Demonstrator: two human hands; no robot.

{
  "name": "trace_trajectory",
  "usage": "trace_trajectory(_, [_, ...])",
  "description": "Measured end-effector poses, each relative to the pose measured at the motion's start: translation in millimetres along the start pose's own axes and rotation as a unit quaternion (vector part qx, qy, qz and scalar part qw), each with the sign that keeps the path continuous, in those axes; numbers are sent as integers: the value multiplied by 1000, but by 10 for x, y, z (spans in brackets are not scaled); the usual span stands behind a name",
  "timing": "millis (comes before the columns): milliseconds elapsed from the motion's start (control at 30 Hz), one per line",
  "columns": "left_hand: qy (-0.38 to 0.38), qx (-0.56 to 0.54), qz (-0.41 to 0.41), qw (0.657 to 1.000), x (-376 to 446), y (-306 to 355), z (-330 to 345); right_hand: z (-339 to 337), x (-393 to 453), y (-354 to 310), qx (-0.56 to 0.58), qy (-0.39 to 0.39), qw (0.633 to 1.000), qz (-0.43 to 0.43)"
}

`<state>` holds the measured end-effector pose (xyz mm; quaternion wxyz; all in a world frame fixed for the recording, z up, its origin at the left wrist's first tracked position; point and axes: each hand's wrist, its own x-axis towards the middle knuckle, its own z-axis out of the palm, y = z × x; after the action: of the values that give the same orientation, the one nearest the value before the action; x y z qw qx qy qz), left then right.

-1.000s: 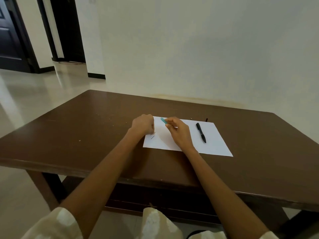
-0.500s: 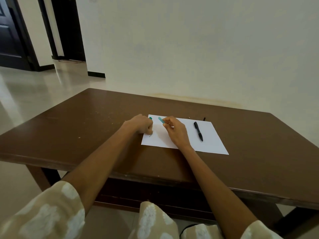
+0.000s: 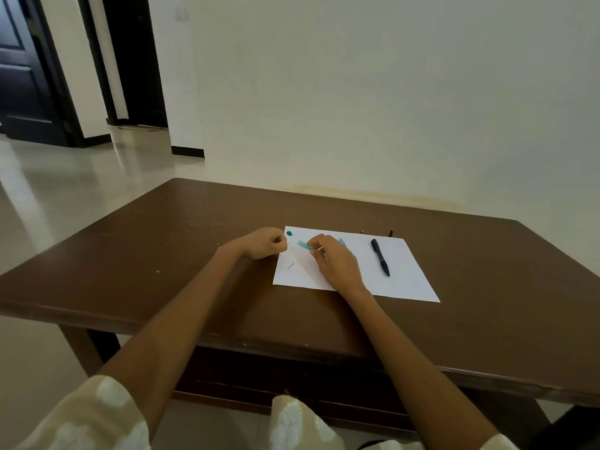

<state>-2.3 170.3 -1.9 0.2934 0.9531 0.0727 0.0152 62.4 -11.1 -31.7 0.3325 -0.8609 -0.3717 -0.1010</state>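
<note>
Near the middle of the frame the right hand (image 3: 336, 263) rested over the white sheet (image 3: 409, 277), its fingers (image 3: 313, 251) clamped on a small teal tube (image 3: 303, 244) whose free end pointed toward the left of the picture. Just left of it, the left hand (image 3: 264, 243) lay at the sheet's left edge with its fingers curled together in a loose fist. A thin dark sliver (image 3: 288, 243) showed at its fingertips, but whether the hand pinched it was too small to tell. A teal cap (image 3: 289, 233) sat on the sheet's upper left corner, just above the gap between the two hands, and a thin dark stick (image 3: 290, 266) lay on the paper below that gap. A black pen (image 3: 380, 257) lay on the sheet to the right of the right hand, apart from it. The sheet rested flat on the brown counter (image 3: 162, 254).
</note>
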Motion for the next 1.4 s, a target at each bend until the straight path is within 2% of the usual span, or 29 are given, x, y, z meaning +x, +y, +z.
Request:
trace_trajectory(100, [16,-86,23,996,1,54,25,-55,0,-8,91,25,995,15])
trace_trajectory(200, [25,-176,29,984,2,106,61,-120,1,-46,247,37,967,42])
trace_trajectory(267, [30,-248,43,967,15,117,60,-145,35,-89,287,24,956,57])
trace_trajectory(433, [35,-358,55,931,28,144,70,-191,182,-217,296,-11,954,47])
trace_trajectory(600, [17,-378,74,923,56,182,77,-226,274,-281,293,-56,954,25])
trace_trajectory(800, [15,-440,65,896,74,200,100,-240,330,-245,350,-51,935,33])
trace_trajectory(933, [13,-481,56,875,81,207,123,-264,360,-254,349,-45,935,37])
trace_trajectory(1167, [80,-512,-13,855,93,243,144,-247,387,-262,325,-27,944,58])
trace_trajectory(1400, [124,-522,-64,841,74,315,205,-179,352,-275,275,25,960,50])
